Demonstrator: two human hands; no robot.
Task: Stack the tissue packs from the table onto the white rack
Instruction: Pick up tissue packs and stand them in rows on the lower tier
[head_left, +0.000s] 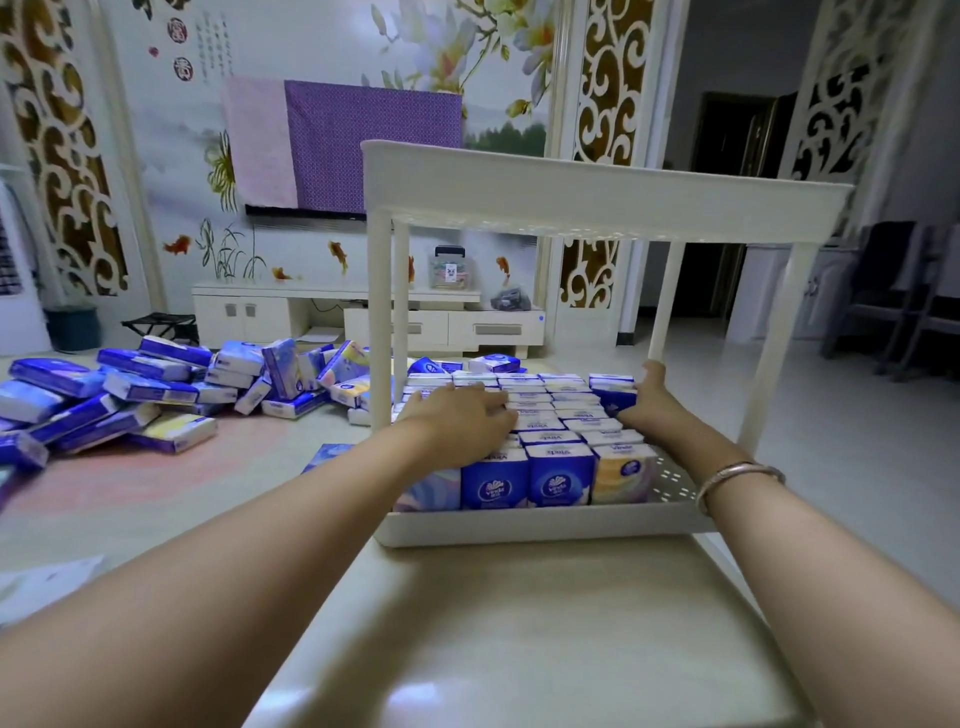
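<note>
Left hand (462, 413) lies flat, fingers straight, on upright blue-and-white plastic tissue packs (553, 441) filling white plastic rack's (524, 527) lower shelf, right hand (649, 397) grips rear-right pack, loose packs (156, 389) piled left.

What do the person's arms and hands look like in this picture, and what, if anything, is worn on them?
Both arms are bare from the frame edge to the fingers: no sleeves and no gloves show. The right wrist carries a thin metal bangle, pale and shiny. The left hand and its wrist show no jewellery. On the right hand no ring is visible, though its fingers are mostly hidden.
</note>
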